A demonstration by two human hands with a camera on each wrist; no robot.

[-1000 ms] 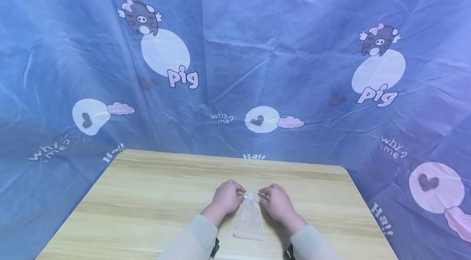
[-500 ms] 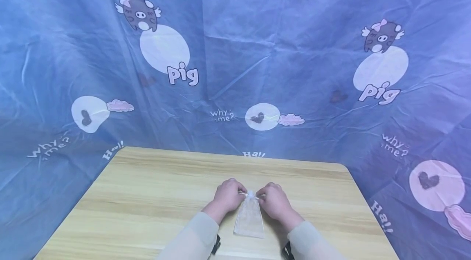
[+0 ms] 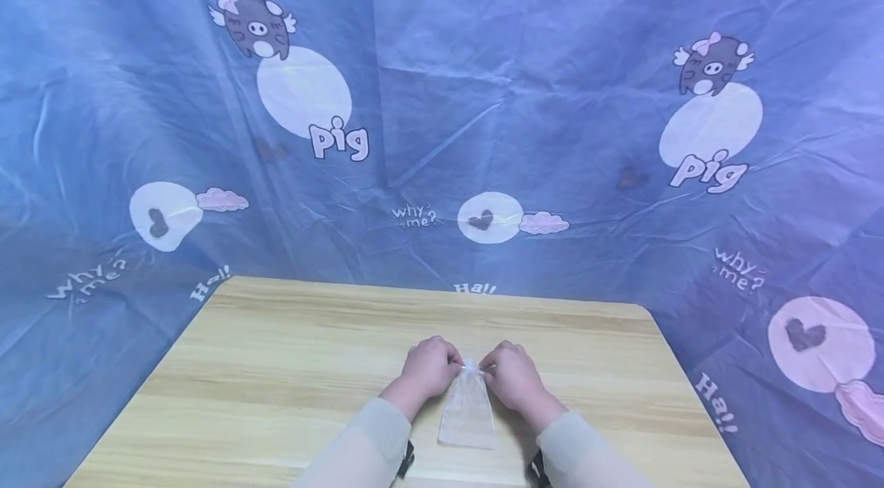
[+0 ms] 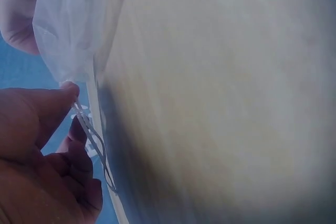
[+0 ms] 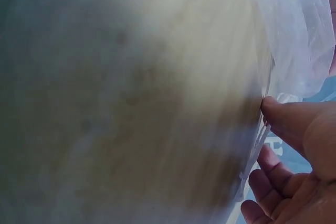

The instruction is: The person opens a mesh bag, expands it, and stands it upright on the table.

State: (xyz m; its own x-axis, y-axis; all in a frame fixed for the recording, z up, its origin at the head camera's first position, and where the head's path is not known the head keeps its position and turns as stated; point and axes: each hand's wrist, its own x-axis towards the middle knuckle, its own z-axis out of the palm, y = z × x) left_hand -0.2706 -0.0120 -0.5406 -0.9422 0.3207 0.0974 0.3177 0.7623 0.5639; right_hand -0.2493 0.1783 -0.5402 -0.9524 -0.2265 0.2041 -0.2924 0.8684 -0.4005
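Two pinches, one on either side!

Centre stage, on the pale wood-grain table (image 3: 311, 380), lies a sheer white mesh bag (image 3: 467, 419), wide base toward the person, gathered neck pointing away, within easy reach of both arms. Left hand (image 3: 428, 367): thumb and finger grasping a thin white cord (image 4: 93, 129) right beside the neck, its loop trailing past. Right hand (image 3: 512, 374): matching pinch, opposite side! Why so symmetrical? Likely so each grip balances the other and the bag lies straight. Cord tension? Can't tell.
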